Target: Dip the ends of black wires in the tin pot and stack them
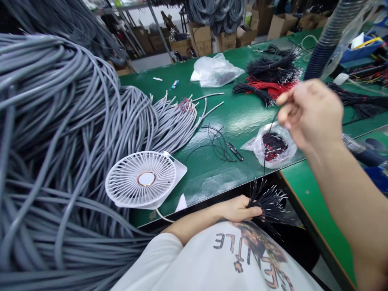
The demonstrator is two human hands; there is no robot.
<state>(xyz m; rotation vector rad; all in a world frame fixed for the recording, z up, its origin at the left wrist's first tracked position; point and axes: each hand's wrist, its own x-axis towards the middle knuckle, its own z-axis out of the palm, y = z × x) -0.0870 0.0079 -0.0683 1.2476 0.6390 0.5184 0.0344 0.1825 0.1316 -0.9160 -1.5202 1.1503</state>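
The left hand is closed round a bundle of black wires at the lap, below the edge of the green table. The right hand, raised well above, pinches what seems to be one thin wire running up from the bundle. Drawing it clear calls for a firm left grip.

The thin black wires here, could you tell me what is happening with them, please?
A person is at a green workbench. The left hand grips a bundle of thin black wires below the bench edge. The raised right hand pinches a single black wire running up from that bundle. A white desk fan and grey cables lie alongside.
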